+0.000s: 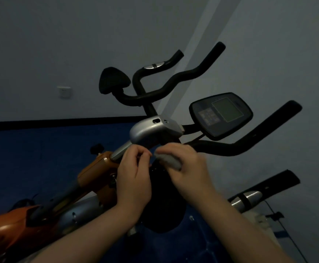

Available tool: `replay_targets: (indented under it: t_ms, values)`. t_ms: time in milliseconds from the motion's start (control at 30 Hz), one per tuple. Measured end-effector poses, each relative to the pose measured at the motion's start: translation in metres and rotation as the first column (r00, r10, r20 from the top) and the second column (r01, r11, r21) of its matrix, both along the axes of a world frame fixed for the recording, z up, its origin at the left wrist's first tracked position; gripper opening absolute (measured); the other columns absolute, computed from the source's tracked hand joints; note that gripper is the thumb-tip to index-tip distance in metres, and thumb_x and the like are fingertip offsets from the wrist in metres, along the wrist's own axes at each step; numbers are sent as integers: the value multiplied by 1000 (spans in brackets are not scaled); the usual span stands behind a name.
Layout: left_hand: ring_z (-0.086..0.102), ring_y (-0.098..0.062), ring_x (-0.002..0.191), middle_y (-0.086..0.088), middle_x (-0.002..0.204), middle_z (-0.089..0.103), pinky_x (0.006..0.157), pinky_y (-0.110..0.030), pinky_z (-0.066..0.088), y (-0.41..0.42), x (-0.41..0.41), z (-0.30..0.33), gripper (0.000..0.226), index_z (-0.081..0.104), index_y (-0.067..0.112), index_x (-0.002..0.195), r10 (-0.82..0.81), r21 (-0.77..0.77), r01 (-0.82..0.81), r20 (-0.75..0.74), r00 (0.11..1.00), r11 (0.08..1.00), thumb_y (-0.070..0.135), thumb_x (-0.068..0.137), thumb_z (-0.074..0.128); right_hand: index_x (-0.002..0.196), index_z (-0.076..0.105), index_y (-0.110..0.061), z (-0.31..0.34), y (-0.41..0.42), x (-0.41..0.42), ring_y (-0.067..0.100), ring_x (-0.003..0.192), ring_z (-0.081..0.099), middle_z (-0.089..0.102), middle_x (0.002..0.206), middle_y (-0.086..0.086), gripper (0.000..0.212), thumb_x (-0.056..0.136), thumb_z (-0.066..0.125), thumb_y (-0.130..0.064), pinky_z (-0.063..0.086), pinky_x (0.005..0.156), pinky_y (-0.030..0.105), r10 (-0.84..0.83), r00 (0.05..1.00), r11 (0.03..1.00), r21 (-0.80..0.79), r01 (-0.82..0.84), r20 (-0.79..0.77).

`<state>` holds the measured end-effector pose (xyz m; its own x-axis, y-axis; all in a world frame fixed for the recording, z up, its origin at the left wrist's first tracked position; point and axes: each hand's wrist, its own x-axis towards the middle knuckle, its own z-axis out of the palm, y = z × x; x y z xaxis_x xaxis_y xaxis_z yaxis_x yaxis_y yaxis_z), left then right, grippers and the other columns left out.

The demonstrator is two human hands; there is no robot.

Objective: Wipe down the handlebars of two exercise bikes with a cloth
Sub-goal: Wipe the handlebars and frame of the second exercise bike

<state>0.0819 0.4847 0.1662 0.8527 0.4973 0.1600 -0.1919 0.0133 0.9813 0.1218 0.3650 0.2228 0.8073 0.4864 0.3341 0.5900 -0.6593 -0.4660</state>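
Dim blue-walled room; small grey cloth (169,160) bunched in right hand (188,168), left fingers (142,153) pinching its edge (likely refolding) beside black foam handlebar (250,139).

I am showing two bare forearms; no sleeves, gloves, rings or watch are appearing on my left hand (134,179) or right hand (189,168).

No text, brand or number can be read. The console (221,115) carries a blank grey screen (227,109) and a keypad (209,116), but its markings are too dim and blurred to be made out.
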Motion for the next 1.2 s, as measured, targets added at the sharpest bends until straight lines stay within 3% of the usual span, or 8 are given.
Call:
replay_targets:
  t_ms: [100, 300, 400, 633, 767, 933, 1100, 1200]
  values:
    - [57, -14, 75, 1, 79, 58, 67, -31, 45, 4, 2, 0, 15, 55, 24, 78, -53, 41, 54, -21, 998, 998, 25, 90, 47, 100, 72, -17, 13, -15, 12, 9, 100, 58, 68, 103, -3, 35, 72, 70, 3, 44, 91, 22, -11, 1000, 999, -38, 12, 26]
    - [60, -1, 78, 11, 85, 64, 69, -20, 48, 8, 41, 29, 17, 61, 34, 88, -380, 279, 391, -93, 920, 877, 17, 90, 57, 102, 64, -15, 31, -68, 31, 21, 105, 52, 53, 112, 3, 16, 87, 64, -19, 39, 81, 24, -680, 724, 730, 203, 653, 118]
    - [60, 2, 79, 13, 87, 65, 72, -21, 51, 0, 62, 41, 17, 63, 35, 89, -444, 321, 465, -141, 885, 825, 20, 90, 56, 100, 60, -23, 7, -35, 21, 14, 107, 40, 46, 112, -4, 29, 78, 73, -35, 35, 80, 23, -687, 691, 721, 97, 686, 226]
    - [62, 1, 83, 11, 89, 67, 77, -28, 50, -11, 80, 34, 21, 65, 35, 87, -489, 288, 502, -122, 864, 816, 16, 90, 55, 104, 63, -20, 24, -51, 31, 20, 105, 49, 53, 111, 1, 23, 84, 65, -9, 36, 79, 21, -809, 567, 588, 230, 776, 156]
    - [66, -8, 85, 7, 88, 69, 74, -28, 49, -5, 77, 24, 25, 65, 33, 85, -541, 20, 545, -95, 836, 838, 12, 90, 52, 106, 66, -22, -3, -2, 1, 12, 105, 46, 56, 113, -2, 33, 78, 61, -4, 38, 83, 14, -541, 828, 841, 79, 535, 148]
    - [64, 0, 77, 14, 85, 69, 70, -24, 45, -5, 79, 21, 29, 66, 36, 81, -545, -31, 547, -141, 826, 837, 10, 88, 53, 111, 66, -16, 15, -35, 18, 21, 107, 54, 58, 112, 2, 30, 84, 65, -3, 48, 89, 30, -765, 640, 625, 315, 714, 69]
    - [66, -16, 91, 6, 91, 69, 79, -36, 51, -3, 77, 19, 27, 67, 33, 86, -604, -90, 597, -104, 790, 797, 10, 89, 53, 107, 67, -23, 1, -12, 7, 11, 102, 55, 59, 109, -5, 33, 80, 68, -3, 44, 87, 16, -535, 843, 832, 204, 516, 49]
    - [64, -6, 88, 7, 95, 66, 76, -28, 48, -4, 77, 20, 30, 66, 38, 84, -593, -50, 591, -108, 798, 805, 10, 89, 54, 107, 66, -19, 22, -44, 25, 16, 100, 55, 52, 107, -5, 26, 85, 65, -6, 37, 83, 4, -775, 627, 609, 351, 711, 75]
